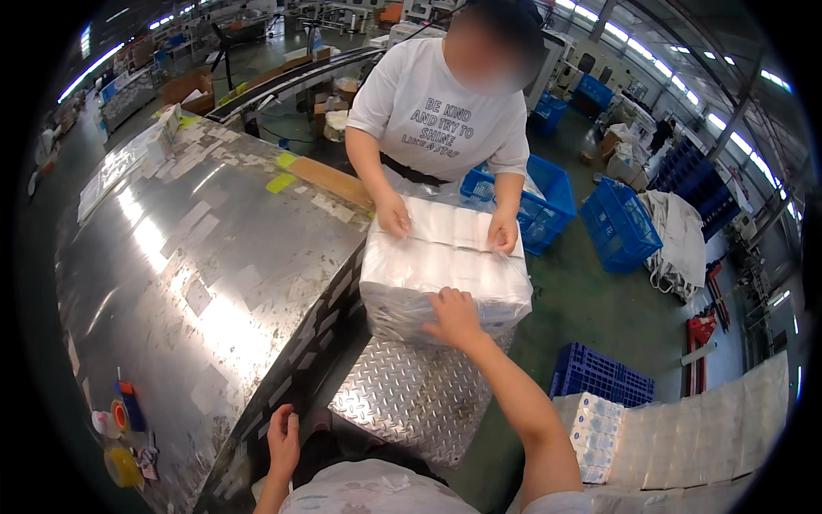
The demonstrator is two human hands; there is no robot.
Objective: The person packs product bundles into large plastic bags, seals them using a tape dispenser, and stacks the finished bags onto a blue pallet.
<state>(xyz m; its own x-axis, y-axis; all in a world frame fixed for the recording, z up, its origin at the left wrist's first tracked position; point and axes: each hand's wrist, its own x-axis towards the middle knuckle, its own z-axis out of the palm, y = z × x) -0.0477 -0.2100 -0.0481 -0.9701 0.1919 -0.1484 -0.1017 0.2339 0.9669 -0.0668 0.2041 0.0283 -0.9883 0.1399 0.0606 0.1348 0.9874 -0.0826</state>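
A large block of white paper rolls or packs point(411, 283), wrapped in clear plastic, rests on the far part of a diamond-plate metal platform point(407, 398). My right hand point(455, 319) lies on the block's near top edge, its fingers spread over the plastic. Beside the metal table's edge, my left hand point(283, 439) hangs low with loosely bent fingers and nothing visible in it. Across from me, a co-worker in a white T-shirt point(437, 103) has both hands on the far top of the block, fingers pinching the plastic film.
To the left stretches a worn metal table point(248, 283), with tape rolls point(120, 415) at its near left corner. Blue crates point(621, 227) stand on the floor at right. A blue pallet point(599, 377) and stacked wrapped white packs point(685, 437) are at the lower right.
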